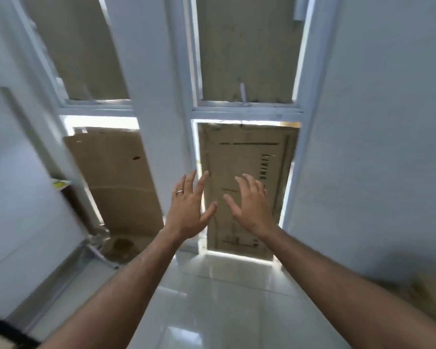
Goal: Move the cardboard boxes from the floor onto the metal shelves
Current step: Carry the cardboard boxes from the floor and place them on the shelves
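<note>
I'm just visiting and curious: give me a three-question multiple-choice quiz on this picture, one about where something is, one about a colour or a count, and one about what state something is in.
1. Where is the cardboard sheet with black lettering?
A. flat on the floor
B. in the lower right window opening
C. in the person's arms

2. How many rings show on the left hand?
A. none
B. one
C. three

3. How are the two hands?
A. open, holding nothing
B. both clenched in fists
C. both gripping a box

Answers:
1 B: the printed cardboard sheet fills the lower right window opening, beyond the hands.
2 B: a single ring sits on one finger of the left hand.
3 A: the left hand and the right hand have spread fingers with nothing in them.
</note>
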Available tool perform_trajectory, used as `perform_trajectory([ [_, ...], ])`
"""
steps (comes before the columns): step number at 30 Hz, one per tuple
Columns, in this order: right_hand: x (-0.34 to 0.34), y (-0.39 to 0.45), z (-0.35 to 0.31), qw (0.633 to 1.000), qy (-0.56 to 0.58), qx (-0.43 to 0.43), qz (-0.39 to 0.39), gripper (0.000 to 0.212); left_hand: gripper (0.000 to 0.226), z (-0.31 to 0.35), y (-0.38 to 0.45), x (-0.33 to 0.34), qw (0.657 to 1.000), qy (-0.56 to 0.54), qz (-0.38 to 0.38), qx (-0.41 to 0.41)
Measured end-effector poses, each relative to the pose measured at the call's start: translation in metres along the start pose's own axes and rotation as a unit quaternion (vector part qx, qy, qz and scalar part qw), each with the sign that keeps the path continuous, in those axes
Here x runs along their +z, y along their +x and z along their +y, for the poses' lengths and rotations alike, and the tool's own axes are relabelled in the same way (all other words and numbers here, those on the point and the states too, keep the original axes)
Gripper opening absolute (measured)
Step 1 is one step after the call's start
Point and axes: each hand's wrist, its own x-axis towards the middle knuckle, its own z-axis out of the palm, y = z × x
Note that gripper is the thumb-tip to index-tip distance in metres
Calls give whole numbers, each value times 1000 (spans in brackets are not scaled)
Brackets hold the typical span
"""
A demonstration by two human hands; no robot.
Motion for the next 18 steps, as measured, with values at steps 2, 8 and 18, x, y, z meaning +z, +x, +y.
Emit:
perform_trajectory([
  [2, -17, -12, 57, 998, -15, 53, 10, 64, 81, 39, 24, 40, 998, -36, -37, 28],
  [8, -43, -56, 198, 975, -42, 216, 24, 60, 79, 135, 77, 152, 978, -108, -141, 114],
  [18, -70, -149, 362, 876, -105, 469, 45, 58, 79, 275, 138, 332, 897, -184, -312, 252],
])
